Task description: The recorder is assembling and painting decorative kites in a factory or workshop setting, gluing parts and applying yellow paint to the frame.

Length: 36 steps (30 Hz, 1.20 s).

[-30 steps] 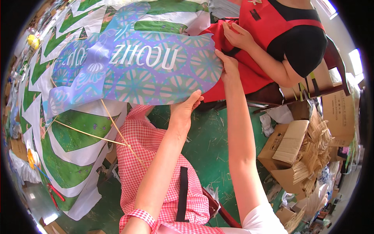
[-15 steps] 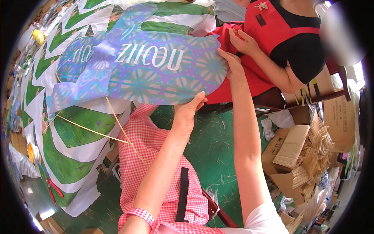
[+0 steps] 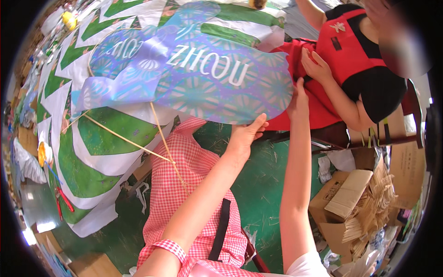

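Observation:
A blue and purple printed sheet (image 3: 203, 99) with white lettering stretches across the upper middle, partly folded over at its left. My left hand (image 3: 247, 136) pinches its near edge, thumb on top. At the rounded right end, my right hand (image 3: 299, 100) is closed on the border, its fingers mostly hidden beneath. Thin bamboo sticks (image 3: 129, 140) come out from under the sheet and cross above my checked apron (image 3: 180, 152). A thin curved strip rims the sheet's far left end.
Green and white patterned cloth (image 3: 106, 161) covers the table. A co-worker in a red apron (image 3: 337, 55) sits at the right, one hand (image 3: 317, 67) near the sheet. Red-handled pliers (image 3: 63, 201) lie at the left edge. A cardboard box (image 3: 341, 198) with slats stands lower right.
My view has shifted, so the sheet and the co-worker appear farther right. The sheet slants more down to the right, still held by both my hands. The co-worker's other arm shows raised.

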### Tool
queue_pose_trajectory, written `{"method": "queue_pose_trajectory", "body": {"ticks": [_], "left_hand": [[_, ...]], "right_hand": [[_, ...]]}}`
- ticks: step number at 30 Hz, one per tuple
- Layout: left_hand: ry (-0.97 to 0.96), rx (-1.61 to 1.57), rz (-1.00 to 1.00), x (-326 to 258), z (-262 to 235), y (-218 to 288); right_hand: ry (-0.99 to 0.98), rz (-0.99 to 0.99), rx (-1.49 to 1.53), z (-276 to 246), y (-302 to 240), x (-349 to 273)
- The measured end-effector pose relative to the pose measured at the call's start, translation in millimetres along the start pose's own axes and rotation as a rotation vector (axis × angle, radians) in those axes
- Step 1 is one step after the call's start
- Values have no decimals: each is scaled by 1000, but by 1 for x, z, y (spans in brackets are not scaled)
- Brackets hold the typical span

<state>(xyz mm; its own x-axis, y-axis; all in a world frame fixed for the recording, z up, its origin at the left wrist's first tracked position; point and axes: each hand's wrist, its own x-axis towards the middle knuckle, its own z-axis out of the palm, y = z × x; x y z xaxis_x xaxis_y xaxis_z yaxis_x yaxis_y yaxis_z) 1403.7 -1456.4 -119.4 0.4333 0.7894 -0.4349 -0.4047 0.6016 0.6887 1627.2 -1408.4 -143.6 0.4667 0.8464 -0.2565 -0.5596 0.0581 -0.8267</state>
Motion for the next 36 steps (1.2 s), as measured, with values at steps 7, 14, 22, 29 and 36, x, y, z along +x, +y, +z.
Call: {"method": "queue_pose_trajectory", "body": {"ticks": [7,14,22,29,36], "left_hand": [[-271,18,-23,-40,-4,13],[-557,203,64,-143,-38,101],[408,1122,868,-142,-225,292],[732,1717,1090,-100,-380,355],[796,1881,736,-105,-363,372]], "right_hand": [[117,91,284,17,75,-111],[-343,139,109,59,175,-220],[-613,232,-426,217,130,-216],[-595,171,-440,244,144,-215],[-528,113,-386,247,127,-229]]}}
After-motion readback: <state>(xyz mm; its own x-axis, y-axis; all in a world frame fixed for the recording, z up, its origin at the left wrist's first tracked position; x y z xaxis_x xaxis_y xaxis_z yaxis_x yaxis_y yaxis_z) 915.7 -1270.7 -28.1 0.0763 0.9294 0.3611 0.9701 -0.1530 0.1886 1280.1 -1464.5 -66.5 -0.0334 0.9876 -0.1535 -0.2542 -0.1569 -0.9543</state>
